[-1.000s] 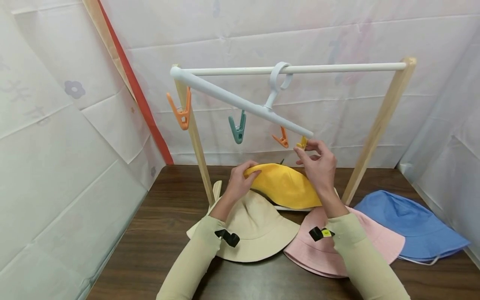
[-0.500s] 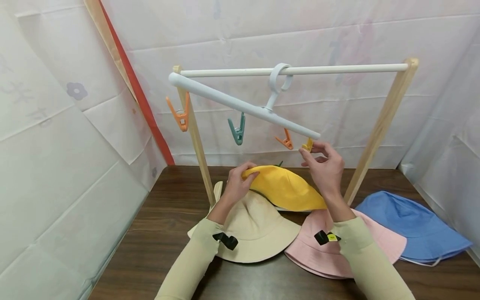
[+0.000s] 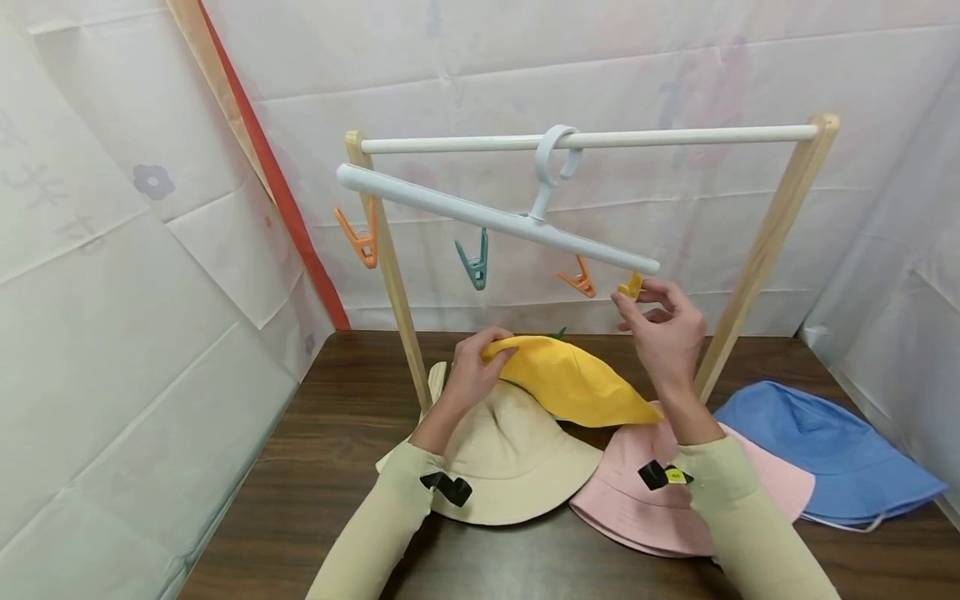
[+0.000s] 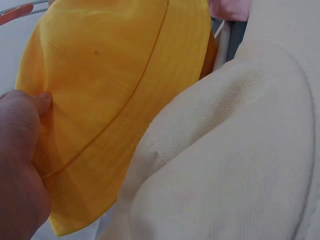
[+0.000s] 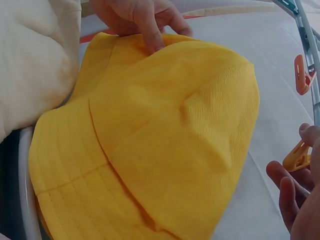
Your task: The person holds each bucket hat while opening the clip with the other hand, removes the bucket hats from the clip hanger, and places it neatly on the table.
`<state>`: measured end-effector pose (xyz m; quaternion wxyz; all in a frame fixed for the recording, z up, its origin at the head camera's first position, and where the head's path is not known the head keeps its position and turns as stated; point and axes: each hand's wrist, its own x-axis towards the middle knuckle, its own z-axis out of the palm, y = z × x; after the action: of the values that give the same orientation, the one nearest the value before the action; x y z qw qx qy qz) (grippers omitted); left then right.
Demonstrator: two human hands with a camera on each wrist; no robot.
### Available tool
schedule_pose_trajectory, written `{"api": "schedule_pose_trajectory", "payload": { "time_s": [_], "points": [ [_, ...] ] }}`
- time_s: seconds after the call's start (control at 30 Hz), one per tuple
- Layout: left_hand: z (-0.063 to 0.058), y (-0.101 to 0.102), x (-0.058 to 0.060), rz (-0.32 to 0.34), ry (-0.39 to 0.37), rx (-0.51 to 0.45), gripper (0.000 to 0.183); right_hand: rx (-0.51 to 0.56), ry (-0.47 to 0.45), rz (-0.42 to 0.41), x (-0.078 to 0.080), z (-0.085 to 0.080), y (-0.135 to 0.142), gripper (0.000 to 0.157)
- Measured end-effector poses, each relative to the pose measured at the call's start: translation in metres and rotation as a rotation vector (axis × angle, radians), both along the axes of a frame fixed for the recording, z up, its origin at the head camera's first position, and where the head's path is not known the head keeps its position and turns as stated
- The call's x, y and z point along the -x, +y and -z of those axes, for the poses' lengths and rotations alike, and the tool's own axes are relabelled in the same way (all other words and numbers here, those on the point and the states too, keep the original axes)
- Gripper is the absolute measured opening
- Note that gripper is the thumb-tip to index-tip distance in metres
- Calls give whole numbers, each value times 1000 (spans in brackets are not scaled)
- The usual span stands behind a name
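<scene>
My left hand (image 3: 474,367) pinches the upper left edge of a yellow bucket hat (image 3: 573,379), thumb in front. In the left wrist view the thumb presses on the hat's crown (image 4: 95,75). My right hand (image 3: 663,325) pinches a yellow clothespin (image 3: 632,287) at the low right end of a pale blue hanger (image 3: 465,208). The hanger tilts down to the right, hooked over a white rod (image 3: 675,137). Along it hang an orange clothespin (image 3: 360,237) at far left, a green clothespin (image 3: 474,262) and another orange clothespin (image 3: 580,279).
A cream bucket hat (image 3: 510,458) lies below the yellow one. To the right are a pink hat (image 3: 622,500) and a blue hat (image 3: 817,450) with a white cord. Wooden posts (image 3: 765,250) hold the rod above the brown table (image 3: 300,475).
My right hand has moved right with the yellow clothespin, and the hanger's right end has swung right with it. The yellow hat has shifted slightly down and right.
</scene>
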<state>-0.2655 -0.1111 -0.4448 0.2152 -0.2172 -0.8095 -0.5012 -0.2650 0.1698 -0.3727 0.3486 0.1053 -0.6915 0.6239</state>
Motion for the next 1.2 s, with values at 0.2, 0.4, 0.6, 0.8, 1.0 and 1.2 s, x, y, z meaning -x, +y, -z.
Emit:
{"api": "schedule_pose_trajectory", "payload": {
  "time_s": [0.2, 0.4, 0.6, 0.8, 1.0, 1.2],
  "points": [
    [-4, -2, -3, 7, 41, 6, 11, 20, 17, 15, -1, -4, 4, 37],
    [-7, -4, -5, 3, 112, 14, 9, 19, 32, 27, -2, -7, 8, 38],
    [-9, -7, -6, 12, 135, -25, 7, -4, 44, 57, -3, -8, 12, 36],
    [-8, -11, -8, 13, 123, -63, 5, 18, 65, 70, -4, -10, 16, 36],
    [-11, -16, -10, 32, 150, -70, 7, 48, 60, 39, -5, -10, 19, 36],
    [-9, -23, -12, 31, 166, -70, 6, 54, 33, 35, -7, -9, 23, 38]
  ]
}}
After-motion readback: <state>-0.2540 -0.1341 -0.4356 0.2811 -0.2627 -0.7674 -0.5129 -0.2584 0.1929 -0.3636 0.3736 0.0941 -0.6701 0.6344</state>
